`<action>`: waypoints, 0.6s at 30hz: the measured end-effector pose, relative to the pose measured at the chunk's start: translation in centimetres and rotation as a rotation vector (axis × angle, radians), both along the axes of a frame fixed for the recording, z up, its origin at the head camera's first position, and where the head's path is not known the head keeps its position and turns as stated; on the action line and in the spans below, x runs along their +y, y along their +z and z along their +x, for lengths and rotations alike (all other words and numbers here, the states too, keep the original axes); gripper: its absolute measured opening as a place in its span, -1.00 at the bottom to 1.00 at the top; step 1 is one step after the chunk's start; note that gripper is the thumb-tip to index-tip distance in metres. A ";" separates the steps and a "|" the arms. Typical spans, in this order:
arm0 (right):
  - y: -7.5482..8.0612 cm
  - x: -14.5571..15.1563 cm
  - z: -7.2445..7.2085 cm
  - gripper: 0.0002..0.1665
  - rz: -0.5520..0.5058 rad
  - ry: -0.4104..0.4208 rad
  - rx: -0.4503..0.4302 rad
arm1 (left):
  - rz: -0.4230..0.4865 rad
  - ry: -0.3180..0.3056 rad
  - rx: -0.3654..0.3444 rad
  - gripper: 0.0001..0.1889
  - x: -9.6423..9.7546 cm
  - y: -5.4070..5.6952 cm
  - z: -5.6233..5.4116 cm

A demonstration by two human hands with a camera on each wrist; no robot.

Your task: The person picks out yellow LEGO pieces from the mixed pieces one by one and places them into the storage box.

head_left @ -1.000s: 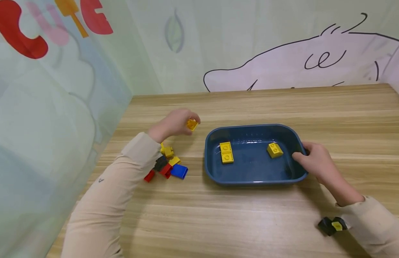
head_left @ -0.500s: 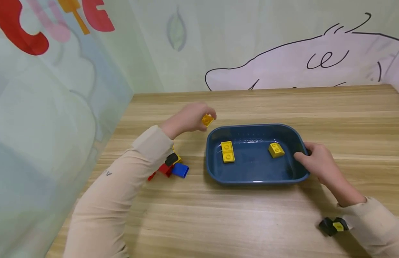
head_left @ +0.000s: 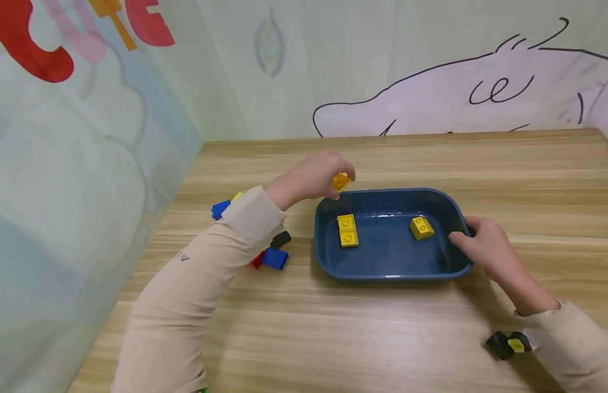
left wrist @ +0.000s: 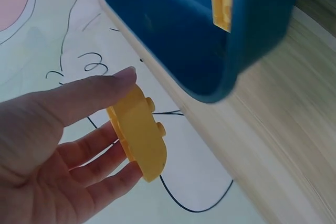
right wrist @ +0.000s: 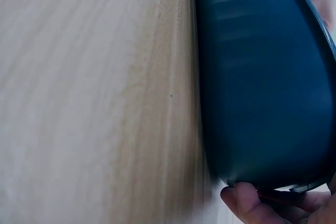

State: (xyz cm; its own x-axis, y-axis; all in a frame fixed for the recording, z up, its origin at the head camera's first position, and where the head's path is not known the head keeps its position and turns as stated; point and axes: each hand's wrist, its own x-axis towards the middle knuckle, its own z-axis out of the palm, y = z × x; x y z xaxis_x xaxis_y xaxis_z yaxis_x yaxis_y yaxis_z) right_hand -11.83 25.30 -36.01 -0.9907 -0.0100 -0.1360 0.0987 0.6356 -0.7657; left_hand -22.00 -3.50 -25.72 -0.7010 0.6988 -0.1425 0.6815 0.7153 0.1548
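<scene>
My left hand (head_left: 317,176) pinches a yellow toy brick (head_left: 340,182) just above the far left corner of a dark blue tray. In the left wrist view this yellow brick (left wrist: 139,135) shows rounded ends and two studs, with the thumb on top and fingertips below. My right hand (head_left: 486,246) grips the right end of the tray (head_left: 387,278), thumb over the rim and fingers outside. Two flat yellow bricks (head_left: 347,230) lie side by side in the tray's left part. Another yellow brick (head_left: 422,228), with a sloped side, sits toward its right.
Left of the tray lies a pile of bricks, partly hidden by my left sleeve: a blue brick (head_left: 275,258), a black brick (head_left: 281,239), and red and yellow ones. Farther back is another blue piece (head_left: 220,209). A black and yellow object (head_left: 507,345) is by my right cuff.
My left hand has carried the yellow brick rightward from beside the pile to the tray's far left corner. The right hand keeps its grip on the tray.
</scene>
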 end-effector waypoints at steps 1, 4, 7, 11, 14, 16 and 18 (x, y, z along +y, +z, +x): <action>0.0 0.0 0.0 -0.47 0.000 0.001 0.000 | 0.000 -0.006 0.000 -0.61 0.2 0.1 0.0; 0.0 0.1 0.0 -0.46 -0.004 -0.002 -0.002 | -0.004 -0.016 -0.004 -0.61 0.9 0.2 0.2; 0.0 0.0 0.0 -0.46 -0.008 -0.007 -0.004 | -0.011 -0.033 -0.007 -0.61 1.6 0.2 0.3; -0.1 -0.1 0.1 -0.49 -0.005 -0.010 0.000 | -0.019 -0.079 -0.014 -0.61 2.2 0.2 0.6; -0.1 0.0 0.2 -0.49 -0.002 -0.011 0.004 | -0.014 -0.109 -0.031 -0.60 2.6 0.2 0.9; -0.1 0.0 0.2 -0.48 0.001 -0.012 0.006 | -0.002 -0.115 -0.045 -0.60 2.8 0.3 1.0; -0.1 0.0 0.1 -0.47 -0.001 -0.013 0.004 | 0.009 -0.121 -0.059 -0.60 3.0 0.3 1.2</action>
State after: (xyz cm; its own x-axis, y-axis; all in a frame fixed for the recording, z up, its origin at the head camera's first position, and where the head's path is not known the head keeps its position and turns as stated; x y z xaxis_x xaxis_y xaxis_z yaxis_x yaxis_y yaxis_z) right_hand -11.69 25.33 -36.14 -0.9913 0.0025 -0.1317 0.1034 0.6336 -0.7667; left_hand -20.85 -0.45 -25.43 -0.6024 0.7789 -0.1744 0.7520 0.6270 0.2031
